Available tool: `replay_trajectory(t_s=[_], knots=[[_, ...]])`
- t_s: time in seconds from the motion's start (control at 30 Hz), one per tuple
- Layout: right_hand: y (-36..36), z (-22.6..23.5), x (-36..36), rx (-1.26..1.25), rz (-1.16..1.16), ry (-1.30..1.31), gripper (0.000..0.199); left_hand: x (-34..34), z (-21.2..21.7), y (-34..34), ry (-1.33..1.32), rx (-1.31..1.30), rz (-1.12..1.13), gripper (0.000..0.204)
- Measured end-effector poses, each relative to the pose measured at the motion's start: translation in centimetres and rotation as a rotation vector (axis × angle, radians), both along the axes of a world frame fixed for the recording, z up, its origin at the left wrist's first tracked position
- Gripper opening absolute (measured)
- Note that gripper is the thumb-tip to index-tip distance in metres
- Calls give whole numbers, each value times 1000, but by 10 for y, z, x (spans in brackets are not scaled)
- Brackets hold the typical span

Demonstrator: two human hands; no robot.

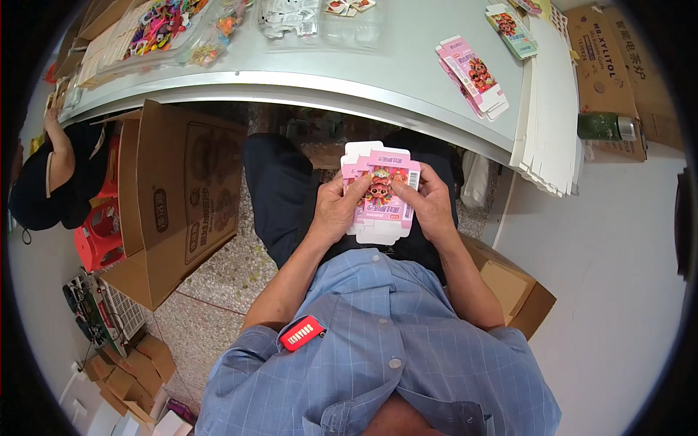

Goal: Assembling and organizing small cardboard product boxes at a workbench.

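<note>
Hands over lap, below table (407, 80) edge: left hand (336, 211) and right hand (430, 203) both clamped on a flat pink carton (379, 190), thumbs on its printed face. More pink cartons (472, 76) lie on table.

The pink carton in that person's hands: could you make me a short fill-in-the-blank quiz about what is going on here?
1. The flat pink carton is held by ____ hands, the left hand and the right hand.
2. More pink cartons of the same kind lie on the ____ table.
3. On the person's left, on the floor, stands a big open ____ box.
4. The person wears a ____ checked shirt.

Missing words: both; grey; cardboard; blue
</note>
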State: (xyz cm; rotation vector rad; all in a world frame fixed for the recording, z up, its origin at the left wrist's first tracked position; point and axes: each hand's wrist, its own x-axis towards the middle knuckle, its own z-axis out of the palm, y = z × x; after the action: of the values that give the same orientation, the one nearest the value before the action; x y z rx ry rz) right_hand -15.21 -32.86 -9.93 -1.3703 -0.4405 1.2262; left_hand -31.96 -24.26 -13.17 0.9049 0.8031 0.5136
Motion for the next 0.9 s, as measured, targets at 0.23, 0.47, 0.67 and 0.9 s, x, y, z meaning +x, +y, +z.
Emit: replay_trajectory(t_s=[0.23, 0.47, 0.67, 0.9], knots=[[-7, -19, 8, 8, -19, 161, 27, -3, -7, 1, -83, -93, 14, 31], [-9, -20, 19, 80, -186, 331, 30, 2, -2, 1, -108, -163, 75, 38], [-12, -12, 28, 123, -184, 311, 32, 2, -11, 1, -12, -83, 94, 35], [-6, -19, 11, 25, -20, 133, 30, 6, -9, 0, 59, -27, 39, 38]])
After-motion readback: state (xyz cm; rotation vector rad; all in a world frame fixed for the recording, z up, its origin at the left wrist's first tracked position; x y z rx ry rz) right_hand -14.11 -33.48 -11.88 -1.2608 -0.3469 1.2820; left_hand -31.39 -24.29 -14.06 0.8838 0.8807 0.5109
